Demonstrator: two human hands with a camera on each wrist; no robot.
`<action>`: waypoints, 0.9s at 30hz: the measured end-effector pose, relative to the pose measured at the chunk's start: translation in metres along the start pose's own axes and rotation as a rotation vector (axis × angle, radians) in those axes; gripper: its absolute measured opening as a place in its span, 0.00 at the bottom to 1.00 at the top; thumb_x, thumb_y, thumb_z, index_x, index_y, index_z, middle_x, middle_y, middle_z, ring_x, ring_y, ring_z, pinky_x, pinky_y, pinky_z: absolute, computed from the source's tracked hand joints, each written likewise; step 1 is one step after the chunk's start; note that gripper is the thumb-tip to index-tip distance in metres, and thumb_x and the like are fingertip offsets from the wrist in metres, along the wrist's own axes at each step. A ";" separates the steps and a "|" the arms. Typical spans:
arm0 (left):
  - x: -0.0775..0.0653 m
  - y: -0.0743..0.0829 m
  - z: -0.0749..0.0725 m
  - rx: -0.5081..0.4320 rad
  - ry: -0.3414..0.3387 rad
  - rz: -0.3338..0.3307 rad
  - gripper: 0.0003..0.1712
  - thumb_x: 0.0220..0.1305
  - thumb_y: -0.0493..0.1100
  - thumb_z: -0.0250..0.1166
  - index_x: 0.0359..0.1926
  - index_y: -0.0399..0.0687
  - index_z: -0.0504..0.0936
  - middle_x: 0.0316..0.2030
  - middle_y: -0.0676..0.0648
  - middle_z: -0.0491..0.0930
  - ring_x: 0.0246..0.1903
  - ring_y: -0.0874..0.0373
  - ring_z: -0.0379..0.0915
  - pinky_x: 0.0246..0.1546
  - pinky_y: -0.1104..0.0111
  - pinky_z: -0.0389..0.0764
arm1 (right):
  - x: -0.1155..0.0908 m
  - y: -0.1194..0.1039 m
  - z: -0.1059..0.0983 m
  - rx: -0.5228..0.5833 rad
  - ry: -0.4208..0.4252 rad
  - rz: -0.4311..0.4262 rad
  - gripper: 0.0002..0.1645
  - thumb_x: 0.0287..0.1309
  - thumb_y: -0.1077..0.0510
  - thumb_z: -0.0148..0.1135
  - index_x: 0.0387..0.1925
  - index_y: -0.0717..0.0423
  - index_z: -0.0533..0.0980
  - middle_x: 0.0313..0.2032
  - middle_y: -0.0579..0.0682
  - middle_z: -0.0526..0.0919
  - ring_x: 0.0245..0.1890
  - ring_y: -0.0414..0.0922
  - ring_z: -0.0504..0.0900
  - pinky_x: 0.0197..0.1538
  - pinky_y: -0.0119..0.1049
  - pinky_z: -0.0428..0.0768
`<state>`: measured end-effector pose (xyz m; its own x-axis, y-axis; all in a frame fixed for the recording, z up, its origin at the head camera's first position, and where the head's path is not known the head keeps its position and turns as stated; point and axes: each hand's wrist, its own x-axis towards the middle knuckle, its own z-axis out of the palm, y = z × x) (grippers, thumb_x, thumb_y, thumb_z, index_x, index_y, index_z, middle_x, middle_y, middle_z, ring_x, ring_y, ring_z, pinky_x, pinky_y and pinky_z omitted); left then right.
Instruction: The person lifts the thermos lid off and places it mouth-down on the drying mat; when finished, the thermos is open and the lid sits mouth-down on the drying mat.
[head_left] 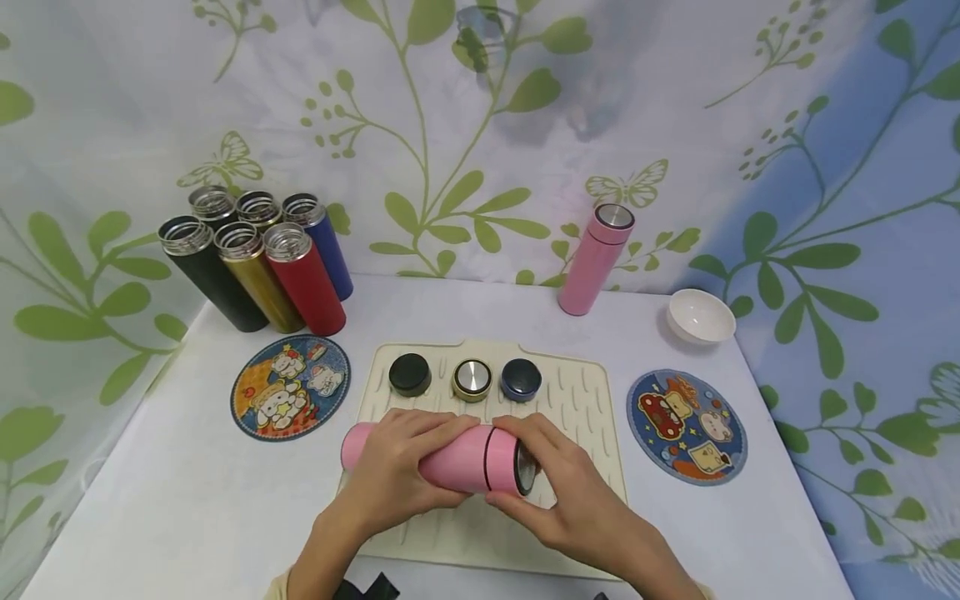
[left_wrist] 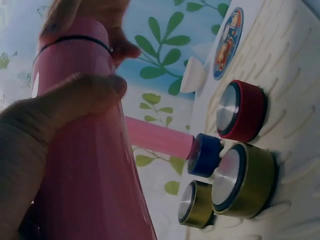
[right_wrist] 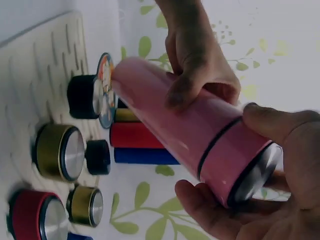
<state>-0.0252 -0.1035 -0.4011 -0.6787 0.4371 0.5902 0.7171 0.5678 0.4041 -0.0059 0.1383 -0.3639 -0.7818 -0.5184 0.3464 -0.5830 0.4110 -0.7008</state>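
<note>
A pink thermos bottle (head_left: 461, 458) is held lying sideways above a cream ridged mat (head_left: 450, 542). My left hand (head_left: 397, 467) grips its body, thumb and fingers wrapped round. At the other end my right hand (head_left: 570, 475) grips the pink lid (right_wrist: 240, 160), which has a silver top; a dark ring marks where lid and body meet. Behind the bottle on the mat are a black lid (head_left: 410, 375), a gold lid (head_left: 472, 379) and a blue lid (head_left: 521, 380). The wrist views also show a red lid (left_wrist: 245, 111) and a nearer gold lid (left_wrist: 260, 177), hidden in the head view.
Several lidless bottles, including a red one (head_left: 307, 283), stand together at the back left. Another pink thermos (head_left: 596, 262) with its lid on stands at the back. A white bowl (head_left: 701, 317) is at the right. Round cartoon coasters (head_left: 291, 387) flank the mat.
</note>
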 end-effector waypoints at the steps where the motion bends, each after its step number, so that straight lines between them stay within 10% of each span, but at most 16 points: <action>1: -0.002 -0.001 -0.001 -0.023 -0.011 -0.023 0.47 0.28 0.53 0.87 0.58 0.58 0.83 0.48 0.55 0.84 0.48 0.59 0.79 0.47 0.58 0.76 | 0.001 0.000 -0.001 -0.052 -0.012 -0.068 0.37 0.56 0.53 0.75 0.65 0.48 0.70 0.53 0.40 0.74 0.47 0.37 0.77 0.45 0.30 0.80; 8: -0.003 -0.002 -0.004 0.010 0.001 -0.043 0.48 0.30 0.51 0.87 0.60 0.59 0.82 0.48 0.54 0.83 0.49 0.57 0.76 0.46 0.55 0.74 | 0.009 0.004 -0.006 -0.075 0.008 -0.177 0.41 0.49 0.59 0.78 0.65 0.50 0.72 0.58 0.45 0.73 0.54 0.41 0.75 0.53 0.29 0.75; 20: 0.010 0.000 0.006 0.208 0.057 0.081 0.45 0.34 0.55 0.85 0.59 0.57 0.82 0.48 0.48 0.82 0.48 0.49 0.76 0.48 0.53 0.72 | 0.010 0.015 -0.009 0.324 -0.090 0.480 0.19 0.71 0.48 0.58 0.57 0.52 0.74 0.39 0.54 0.82 0.28 0.51 0.84 0.24 0.44 0.83; 27: 0.015 0.003 0.004 0.143 0.039 0.030 0.44 0.35 0.55 0.85 0.59 0.59 0.82 0.49 0.49 0.82 0.49 0.51 0.75 0.51 0.53 0.71 | 0.005 0.018 -0.013 0.217 0.021 0.158 0.33 0.55 0.57 0.75 0.62 0.45 0.74 0.46 0.44 0.81 0.40 0.44 0.79 0.36 0.39 0.83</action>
<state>-0.0340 -0.0930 -0.3939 -0.6487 0.4298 0.6280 0.7051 0.6500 0.2836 -0.0235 0.1527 -0.3662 -0.8650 -0.4441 0.2337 -0.3946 0.3142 -0.8635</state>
